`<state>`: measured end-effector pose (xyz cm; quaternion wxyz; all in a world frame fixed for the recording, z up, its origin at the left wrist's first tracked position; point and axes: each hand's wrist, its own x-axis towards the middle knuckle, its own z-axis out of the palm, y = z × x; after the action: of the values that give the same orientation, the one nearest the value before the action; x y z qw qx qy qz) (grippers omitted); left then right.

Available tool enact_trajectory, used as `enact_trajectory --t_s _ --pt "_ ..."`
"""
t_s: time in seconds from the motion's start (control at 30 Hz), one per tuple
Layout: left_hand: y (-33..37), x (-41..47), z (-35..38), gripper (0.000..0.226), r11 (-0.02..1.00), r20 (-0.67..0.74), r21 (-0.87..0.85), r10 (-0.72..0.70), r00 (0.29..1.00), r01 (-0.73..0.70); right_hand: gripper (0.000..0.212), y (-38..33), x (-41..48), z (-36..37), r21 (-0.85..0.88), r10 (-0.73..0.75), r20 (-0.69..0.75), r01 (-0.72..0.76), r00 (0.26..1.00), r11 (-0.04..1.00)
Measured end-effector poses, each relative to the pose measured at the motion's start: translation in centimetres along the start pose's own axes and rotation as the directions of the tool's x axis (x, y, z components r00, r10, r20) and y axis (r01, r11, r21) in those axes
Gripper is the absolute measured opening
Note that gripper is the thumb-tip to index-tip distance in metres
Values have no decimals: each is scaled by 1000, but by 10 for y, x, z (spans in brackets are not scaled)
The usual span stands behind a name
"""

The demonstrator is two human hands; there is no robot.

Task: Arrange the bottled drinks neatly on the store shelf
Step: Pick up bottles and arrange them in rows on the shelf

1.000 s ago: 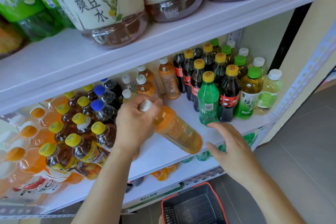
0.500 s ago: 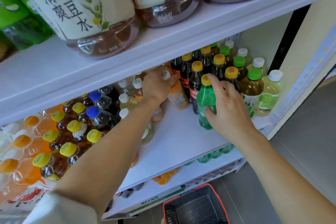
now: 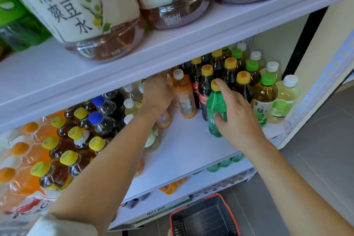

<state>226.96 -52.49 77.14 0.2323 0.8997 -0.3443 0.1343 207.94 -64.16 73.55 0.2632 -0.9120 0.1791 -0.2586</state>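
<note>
The green bottle (image 3: 214, 105) stands upright at the front of the middle shelf (image 3: 182, 143), just ahead of a cola bottle (image 3: 204, 99). The right hand (image 3: 239, 119) holds it, thumb across the label and forefinger up on the yellow cap. The orange bottle (image 3: 183, 97) stands further back, left of the cola and leaning a little. The left hand (image 3: 157, 94) is close against its left side. I cannot tell whether those fingers grip it or only touch, as they curl out of sight. Both bottles have their long axis up and down, and each is nearest its own hand. Bare shelf lies left of the green one, so I'd expect a short sideways slide.
</note>
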Motion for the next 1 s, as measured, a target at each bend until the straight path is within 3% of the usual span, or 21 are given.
enact_trajectory --t_s 0.07,0.2,0.33,0.4,0.53,0.67,0.73,0.8,0.87,0.9,1.0 --pt "-14 -9 -10 28 974 -81 222 61 995 -42 85 2 -4 1 49 7 -21 -6 1000 999" --pt "-37 -17 -13 35 888 185 459 -113 976 16 78 1 -14 5 103 78 -85 -69 993 992" --pt "-36 -19 -18 29 938 194 344 -104 975 32 66 -2 -32 8 140 126 -167 -103 978 985" --pt "-33 -25 -25 25 973 264 220 -125 956 67 60 -3 -42 10 177 134 -191 -100 972 979" --pt "-18 -59 -25 26 991 438 93 46 898 -96 49 -6 -61 19 217 160 -176 -120 971 969" --pt "-12 -84 -35 21 994 298 44 82 951 -100 43 -6 -78 30 346 220 -59 -187 974 919" --pt "-6 -94 -49 20 996 150 -29 88 985 -85 38 -1 -85 31 466 351 115 -362 929 807" --pt "7 -106 -66 20 991 -6 -124 39 999 -39 32 2 -92 24 601 441 416 -604 795 523" --pt "18 -117 -80 24 955 -44 -289 -88 995 71 43 7 -104 16 633 272 718 -763 641 127" --pt "22 -122 -84 27 909 -22 -390 -168 986 146 55 10 -113 12 611 128 785 -791 606 -4" --pt "24 -138 -83 29 733 32 -592 -393 919 335 63 12 -136 -1 623 -168 754 -773 634 -120"
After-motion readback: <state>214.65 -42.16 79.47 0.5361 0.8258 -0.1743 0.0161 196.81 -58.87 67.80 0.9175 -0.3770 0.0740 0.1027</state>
